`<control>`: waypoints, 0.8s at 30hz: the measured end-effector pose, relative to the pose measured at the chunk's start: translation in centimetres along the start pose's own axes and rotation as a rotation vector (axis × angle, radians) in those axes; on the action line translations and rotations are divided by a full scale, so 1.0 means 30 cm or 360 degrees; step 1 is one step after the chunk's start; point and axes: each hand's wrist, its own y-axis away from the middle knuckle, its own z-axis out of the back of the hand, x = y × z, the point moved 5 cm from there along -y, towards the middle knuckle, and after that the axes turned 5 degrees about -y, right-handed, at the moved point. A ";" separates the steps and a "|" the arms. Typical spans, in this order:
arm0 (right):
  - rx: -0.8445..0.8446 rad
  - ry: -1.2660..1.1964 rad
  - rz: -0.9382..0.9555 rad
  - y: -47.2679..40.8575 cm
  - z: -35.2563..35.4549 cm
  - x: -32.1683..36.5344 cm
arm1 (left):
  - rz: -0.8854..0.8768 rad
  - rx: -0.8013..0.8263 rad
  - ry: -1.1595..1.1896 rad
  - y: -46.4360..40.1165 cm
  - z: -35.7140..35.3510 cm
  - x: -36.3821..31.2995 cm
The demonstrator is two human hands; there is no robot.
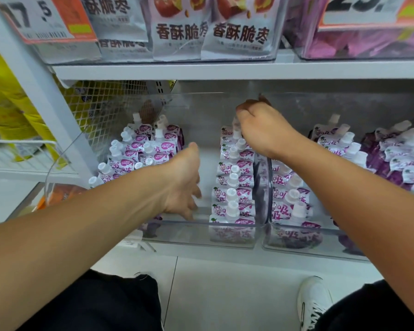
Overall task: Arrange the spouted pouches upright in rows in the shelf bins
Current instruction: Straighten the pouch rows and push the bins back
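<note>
- I see a row of spouted pouches point(233, 187) standing upright along the right wall of the clear bin point(201, 229).
- My right hand point(261, 130) pinches the rearmost pouch's spout.
- My left hand point(184, 180) hangs loose-fingered, holding nothing, over the bin's bare middle.
- More pouches point(139, 151) lie jumbled at the bin's left.

The right hand point(263, 132) is curled at the back of the pouch row point(233, 185), but its fingers point(243, 108) are turned away, so whether they pinch a spout cannot be told. The left hand point(182, 182) covers part of the clear bin point(196, 231), and its fingertips blur. The price tags point(46, 17) and snack bags point(208, 27) above are cut off by the top edge.
</note>
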 end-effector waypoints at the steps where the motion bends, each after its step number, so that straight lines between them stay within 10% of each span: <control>1: -0.0010 -0.0020 -0.0007 -0.001 0.000 -0.002 | -0.0086 -0.0073 0.0076 -0.006 0.019 -0.021; 18: 0.0020 -0.0123 -0.0104 0.002 -0.009 -0.008 | -0.0423 -0.0394 0.0285 -0.177 -0.013 -0.189; 24: 0.0045 -0.0079 -0.0083 0.000 -0.005 -0.007 | -0.0531 -0.0087 0.0183 -0.183 -0.075 -0.227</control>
